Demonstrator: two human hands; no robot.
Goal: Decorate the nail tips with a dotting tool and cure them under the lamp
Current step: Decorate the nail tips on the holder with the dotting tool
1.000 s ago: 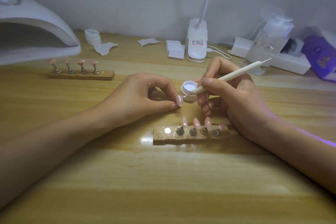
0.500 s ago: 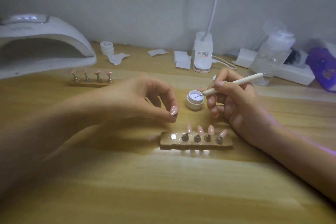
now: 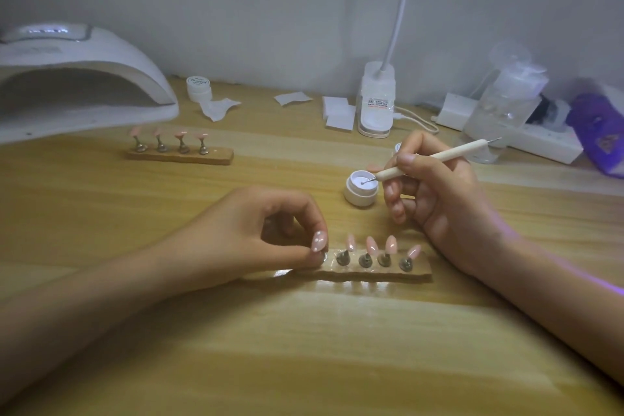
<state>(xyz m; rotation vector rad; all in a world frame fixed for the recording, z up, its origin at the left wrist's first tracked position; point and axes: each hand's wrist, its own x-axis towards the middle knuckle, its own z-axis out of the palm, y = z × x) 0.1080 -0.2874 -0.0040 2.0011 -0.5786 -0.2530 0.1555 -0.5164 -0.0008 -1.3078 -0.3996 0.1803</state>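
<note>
A wooden holder (image 3: 371,272) is laid across the bench (image 3: 304,365) and serves as the reference here. Four plain pink nail tips (image 3: 371,244) are carried on small metal stands along its middle and right part.

At the holder's left end, a fifth nail tip (image 3: 319,241), marked with white dots, is pinched between the thumb and forefinger of the left hand (image 3: 256,233), the other fingers being curled in behind. Whether its stand is seated on the holder cannot be told.

Just behind the holder's right half, the right hand (image 3: 439,199) is closed round a dotting tool (image 3: 435,156), gripped like a pen. The tool's metal point is dipped into a small open jar (image 3: 362,188) of white gel, which is set behind the holder's middle.

Well behind and to the left of the holder, a second holder (image 3: 180,155) with four pink tips is placed. Further back on that side, the white curing lamp (image 3: 84,78) is stood with its opening facing the holder, and a closed white pot (image 3: 199,88) is seen beside it.

Far behind the holder's middle, white wipes (image 3: 339,113) and a desk light base (image 3: 376,101) are found. Behind and to the right, a clear pump bottle (image 3: 506,101) is stood in front of a power strip (image 3: 540,142).
</note>
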